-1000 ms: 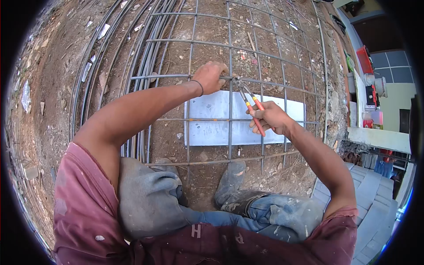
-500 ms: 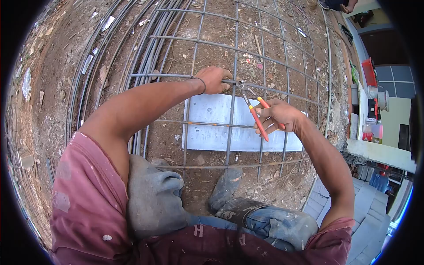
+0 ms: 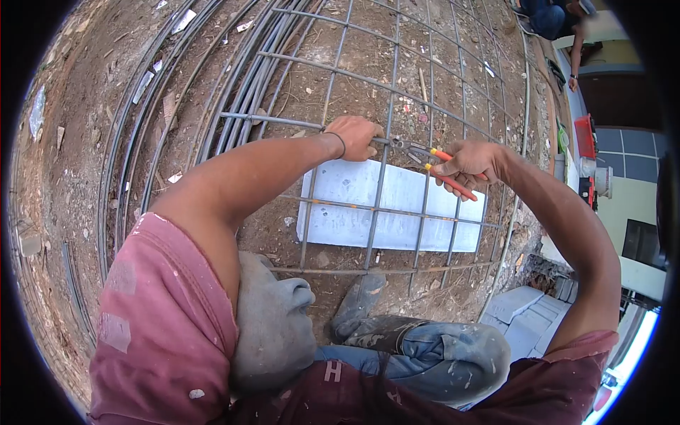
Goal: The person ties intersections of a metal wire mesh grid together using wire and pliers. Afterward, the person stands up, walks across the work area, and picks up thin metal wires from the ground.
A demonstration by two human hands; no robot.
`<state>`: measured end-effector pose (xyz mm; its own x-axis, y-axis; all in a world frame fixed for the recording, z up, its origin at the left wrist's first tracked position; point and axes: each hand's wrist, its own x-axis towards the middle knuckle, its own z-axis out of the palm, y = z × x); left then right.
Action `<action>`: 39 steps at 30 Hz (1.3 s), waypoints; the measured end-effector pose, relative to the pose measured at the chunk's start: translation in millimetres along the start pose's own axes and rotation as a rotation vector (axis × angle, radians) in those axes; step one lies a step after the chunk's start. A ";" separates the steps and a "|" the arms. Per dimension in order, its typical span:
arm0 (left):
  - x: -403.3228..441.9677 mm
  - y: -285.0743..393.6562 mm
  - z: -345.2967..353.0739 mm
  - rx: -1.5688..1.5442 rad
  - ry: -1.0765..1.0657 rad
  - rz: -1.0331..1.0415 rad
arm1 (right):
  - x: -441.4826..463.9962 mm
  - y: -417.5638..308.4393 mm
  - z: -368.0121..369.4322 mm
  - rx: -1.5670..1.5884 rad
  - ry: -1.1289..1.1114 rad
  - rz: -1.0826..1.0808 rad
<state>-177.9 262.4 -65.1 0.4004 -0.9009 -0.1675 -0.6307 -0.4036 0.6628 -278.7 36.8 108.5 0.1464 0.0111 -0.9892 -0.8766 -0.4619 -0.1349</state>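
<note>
A grid of crossed steel bars (image 3: pixel 375 207) spans the ground before me. My left hand (image 3: pixel 354 137) is closed round one of its bars, close to a crossing. What its fingertips pinch, perhaps a thin wire too, I cannot make out. In my right hand (image 3: pixel 469 164) is a pair of pliers (image 3: pixel 460 190) with red and yellow handles, spread apart. The pliers' metal jaws reach the crossing just right of my left fingers; whether they bite on anything is too small to tell. Beneath the grid lies a white board (image 3: pixel 340 185).
Long loose steel rods (image 3: pixel 241 88) run along the ground on the left. Grey blocks (image 3: pixel 528 315) are stacked at lower right. A red container (image 3: pixel 584 136) stands by the wall on the right. Another person (image 3: pixel 549 18) is at the upper right. My knees are close below the grid.
The pliers have swung from pointing steeply down to lying more sideways, with my right hand moved up and right. The left hand keeps its place on the bar. My view has shifted slightly.
</note>
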 end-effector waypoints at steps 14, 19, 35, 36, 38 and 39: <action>0.1 -6.2 1.8 -0.020 0.011 0.019 | -10.4 -57.4 13.8 -1.713 0.625 -0.145; -4.2 -4.8 -2.5 -0.051 0.009 0.015 | -10.7 -38.7 -13.4 -2.092 0.840 -0.889; 11.5 -26.7 6.7 -0.141 0.076 0.110 | 55.4 70.9 98.8 0.909 -0.246 -0.364; 7.7 -23.0 7.8 -0.126 0.065 0.113 | 57.6 74.3 100.0 0.854 -0.194 -0.357; 3.1 -20.0 5.5 -0.080 0.071 0.121 | 58.0 74.6 98.9 0.816 -0.145 -0.371; 3.4 -21.9 7.4 -0.059 0.060 0.127 | 50.9 67.9 97.3 0.709 -0.042 -0.316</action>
<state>-167.7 266.9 -85.6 0.3602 -0.9322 -0.0367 -0.6395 -0.2754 0.7178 -375.4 92.3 43.4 0.4334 0.0884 -0.8969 -0.8818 0.2467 -0.4018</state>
